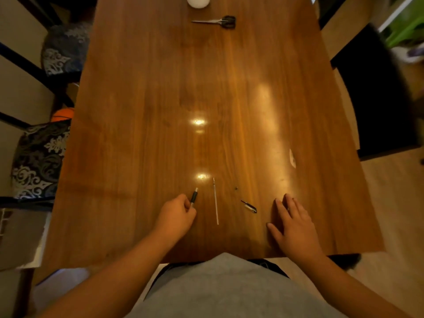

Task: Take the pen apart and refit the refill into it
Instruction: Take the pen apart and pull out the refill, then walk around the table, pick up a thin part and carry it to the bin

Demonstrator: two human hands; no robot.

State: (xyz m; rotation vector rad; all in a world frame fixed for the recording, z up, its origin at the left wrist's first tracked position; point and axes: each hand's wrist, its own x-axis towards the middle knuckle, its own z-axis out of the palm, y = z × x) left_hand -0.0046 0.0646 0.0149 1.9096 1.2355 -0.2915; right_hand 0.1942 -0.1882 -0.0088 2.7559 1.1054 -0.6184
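Wooden table [160, 99] — refill [215, 203], scissors [218, 21]

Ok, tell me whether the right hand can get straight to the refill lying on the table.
Probably yes: the right hand lies flat and empty on the table; between it and the refill lies only the small clip piece, easily passed over.

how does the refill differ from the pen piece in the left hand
The refill is thin, pale and long; the pen barrel is thicker, with a black grip and a clear tip. The refill lies free on the table, while the barrel is pinched in the left hand. The refill looks longer than the barrel's visible part. Both point roughly away from the person.
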